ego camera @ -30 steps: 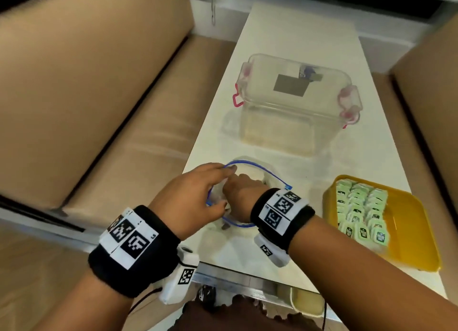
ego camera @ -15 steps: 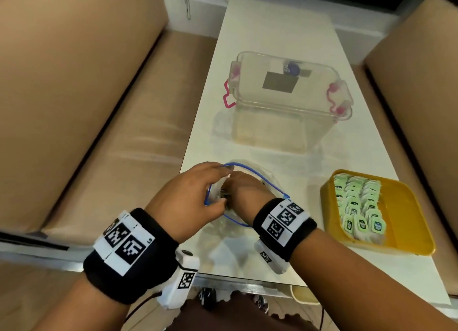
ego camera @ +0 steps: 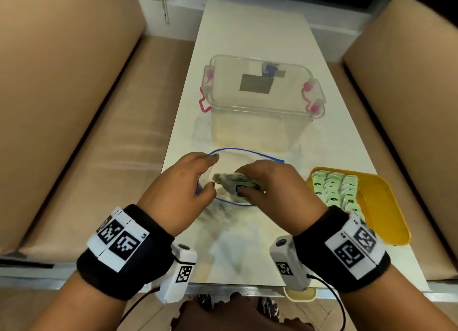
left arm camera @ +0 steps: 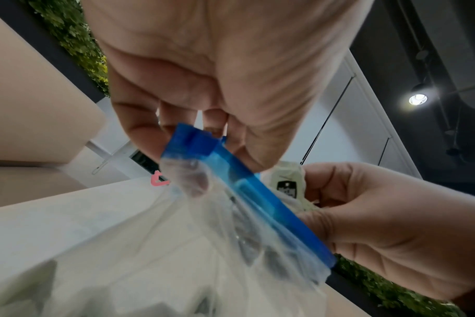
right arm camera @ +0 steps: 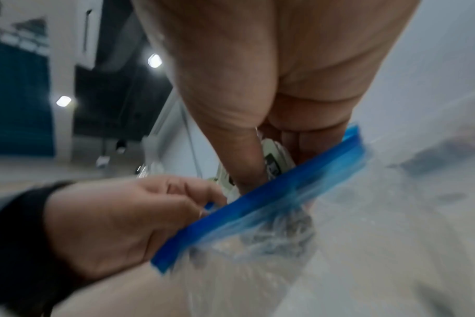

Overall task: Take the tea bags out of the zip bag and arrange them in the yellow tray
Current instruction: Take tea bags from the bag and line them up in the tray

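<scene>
A clear zip bag with a blue zip rim stands open at the near middle of the white table. My left hand pinches the bag's left rim between thumb and fingers. My right hand grips a small bunch of pale tea bags just above the bag's mouth; they also show as tea bags and tea bags in the wrist views. The yellow tray lies to the right, with several green tea bags laid in rows in its left half.
A clear lidded box with pink clasps stands behind the zip bag. Tan sofa cushions flank the narrow table on both sides. The tray's right half is bare.
My right hand has come up out of the bag, now holding a bunch of tea bags. The left hand has kept hold of the rim.
</scene>
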`<state>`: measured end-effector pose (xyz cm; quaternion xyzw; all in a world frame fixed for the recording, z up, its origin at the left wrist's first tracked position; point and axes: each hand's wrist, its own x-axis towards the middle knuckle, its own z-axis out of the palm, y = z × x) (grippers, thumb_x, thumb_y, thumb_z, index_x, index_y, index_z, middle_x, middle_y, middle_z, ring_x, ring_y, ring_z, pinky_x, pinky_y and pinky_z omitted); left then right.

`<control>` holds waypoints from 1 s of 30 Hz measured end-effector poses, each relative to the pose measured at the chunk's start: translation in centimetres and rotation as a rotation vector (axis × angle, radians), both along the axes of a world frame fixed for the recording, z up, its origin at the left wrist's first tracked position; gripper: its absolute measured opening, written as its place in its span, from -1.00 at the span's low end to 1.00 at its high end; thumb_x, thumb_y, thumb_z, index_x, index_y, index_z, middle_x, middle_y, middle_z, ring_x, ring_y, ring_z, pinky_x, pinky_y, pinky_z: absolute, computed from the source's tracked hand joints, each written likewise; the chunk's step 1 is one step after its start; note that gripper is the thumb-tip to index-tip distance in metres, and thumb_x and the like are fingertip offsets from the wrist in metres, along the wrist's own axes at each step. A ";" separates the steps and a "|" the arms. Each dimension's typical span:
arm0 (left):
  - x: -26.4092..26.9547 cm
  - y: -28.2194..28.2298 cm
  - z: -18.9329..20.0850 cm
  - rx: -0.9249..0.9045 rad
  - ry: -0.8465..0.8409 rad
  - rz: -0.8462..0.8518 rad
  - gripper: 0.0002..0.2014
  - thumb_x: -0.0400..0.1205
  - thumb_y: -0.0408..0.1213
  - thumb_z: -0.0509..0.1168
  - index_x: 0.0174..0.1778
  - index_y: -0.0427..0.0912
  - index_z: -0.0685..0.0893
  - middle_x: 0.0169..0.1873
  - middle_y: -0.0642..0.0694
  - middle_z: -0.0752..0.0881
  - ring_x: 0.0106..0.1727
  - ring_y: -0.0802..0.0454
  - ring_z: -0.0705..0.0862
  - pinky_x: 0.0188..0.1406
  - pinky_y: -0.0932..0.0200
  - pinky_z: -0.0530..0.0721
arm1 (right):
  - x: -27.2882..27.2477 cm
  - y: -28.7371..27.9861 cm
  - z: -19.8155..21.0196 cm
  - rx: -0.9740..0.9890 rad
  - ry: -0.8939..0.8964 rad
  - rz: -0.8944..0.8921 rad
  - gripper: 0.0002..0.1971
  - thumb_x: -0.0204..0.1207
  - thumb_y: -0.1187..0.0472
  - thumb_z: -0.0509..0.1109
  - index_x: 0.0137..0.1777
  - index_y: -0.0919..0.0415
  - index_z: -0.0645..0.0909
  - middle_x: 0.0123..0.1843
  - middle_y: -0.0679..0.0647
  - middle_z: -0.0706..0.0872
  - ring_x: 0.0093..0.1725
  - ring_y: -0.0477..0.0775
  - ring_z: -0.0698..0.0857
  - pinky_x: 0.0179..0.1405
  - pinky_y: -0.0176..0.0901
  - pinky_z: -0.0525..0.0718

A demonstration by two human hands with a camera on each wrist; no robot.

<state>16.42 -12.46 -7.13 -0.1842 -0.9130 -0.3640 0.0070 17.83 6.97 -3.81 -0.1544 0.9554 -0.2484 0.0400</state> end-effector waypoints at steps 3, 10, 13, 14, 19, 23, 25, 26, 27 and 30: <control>-0.1 0.5 0.2 -0.017 0.015 0.025 -0.65 0.64 -0.27 0.19 0.35 0.02 0.61 0.27 0.14 0.54 -0.15 0.17 0.61 0.02 0.09 0.61 | -0.4 2.3 0.2 -0.277 -0.024 -0.125 -0.83 0.40 0.23 0.53 -0.02 0.07 0.75 -0.19 -0.12 0.76 -0.19 -0.14 0.65 -0.16 -0.33 0.57; -0.3 5.2 2.8 0.016 0.255 0.176 -0.70 0.62 -0.22 0.10 0.13 -0.02 0.71 0.28 -0.02 0.56 0.31 -0.02 0.49 0.28 0.41 0.23 | -1.7 8.2 2.6 -0.694 -0.053 -0.078 -0.85 0.37 0.35 0.56 -0.06 0.25 0.73 -0.13 0.25 0.78 -0.08 0.30 0.74 0.01 0.29 0.65; -0.4 8.3 4.2 0.241 0.290 0.157 -0.69 0.70 -0.15 0.07 0.20 -0.12 0.66 0.18 0.04 0.62 0.26 0.24 0.52 0.27 0.27 0.44 | -1.7 10.5 3.9 -0.798 -0.103 -0.009 -0.78 0.33 0.36 0.55 -0.02 0.33 0.73 -0.05 0.33 0.78 -0.09 0.22 0.75 0.09 0.35 0.64; -0.4 9.6 4.4 0.358 0.239 0.142 -0.65 0.70 -0.06 0.05 0.21 -0.12 0.64 0.14 0.07 0.65 0.23 0.29 0.55 0.23 0.25 0.50 | -1.6 11.3 4.4 -0.843 -0.119 0.010 -0.77 0.31 0.37 0.55 -0.01 0.36 0.72 -0.03 0.37 0.78 -0.06 0.18 0.74 0.11 0.37 0.64; -1.0 15.2 4.6 0.949 -0.439 -0.005 -0.43 0.42 0.26 0.26 0.20 -0.05 0.62 0.12 -0.16 0.71 0.08 -0.18 0.72 -0.03 -0.14 0.75 | -1.5 13.8 4.6 -0.937 -0.211 0.045 -0.65 0.31 0.48 0.54 0.12 0.44 0.69 0.07 0.33 0.79 0.05 0.20 0.77 0.21 0.23 0.69; -0.6 18.5 3.2 1.035 -0.648 -0.075 -0.57 0.46 0.00 0.48 0.15 -0.14 0.64 -0.06 -0.22 0.73 -0.20 -0.14 0.74 -0.27 -0.02 0.75 | -1.4 15.2 3.1 -0.711 -0.164 -0.025 -0.74 0.36 0.41 0.57 0.05 0.32 0.71 -0.02 0.19 0.83 0.02 0.18 0.80 0.14 0.25 0.71; -0.3 19.7 2.1 1.060 -0.688 -0.029 -0.76 0.56 -0.20 0.40 0.11 -0.14 0.66 -0.12 -0.22 0.71 -0.28 -0.11 0.69 -0.32 0.05 0.73 | -1.2 15.6 2.1 -0.580 -0.118 -0.062 -0.80 0.36 0.34 0.56 -0.03 0.22 0.72 -0.11 0.09 0.83 -0.06 0.10 0.80 0.06 0.20 0.72; -0.2 20.1 1.6 1.064 -0.704 -0.006 -0.79 0.58 -0.24 0.36 0.12 -0.15 0.66 -0.12 -0.22 0.70 -0.31 -0.08 0.68 -0.33 0.07 0.71 | -1.1 15.6 1.7 -0.507 -0.091 -0.077 -0.82 0.35 0.28 0.55 -0.05 0.17 0.72 -0.15 0.04 0.82 -0.10 0.05 0.78 0.02 0.17 0.71; -0.2 20.5 1.1 1.065 -0.716 0.010 -0.79 0.60 -0.26 0.33 0.13 -0.18 0.65 -0.12 -0.23 0.69 -0.33 -0.05 0.66 -0.34 0.09 0.70 | -0.9 15.7 1.2 -0.435 -0.061 -0.096 -0.83 0.34 0.23 0.54 -0.07 0.13 0.71 -0.18 0.00 0.80 -0.13 0.01 0.76 -0.02 0.13 0.70; -0.3 21.0 0.4 1.055 -0.720 0.018 -0.78 0.67 -0.32 0.26 0.21 -0.27 0.61 -0.16 -0.20 0.71 -0.40 0.03 0.65 -0.38 0.14 0.65 | -0.5 16.2 0.6 -0.310 -0.014 -0.167 -0.77 0.32 0.15 0.58 -0.03 0.04 0.69 -0.14 -0.07 0.71 -0.19 -0.13 0.64 -0.13 -0.14 0.64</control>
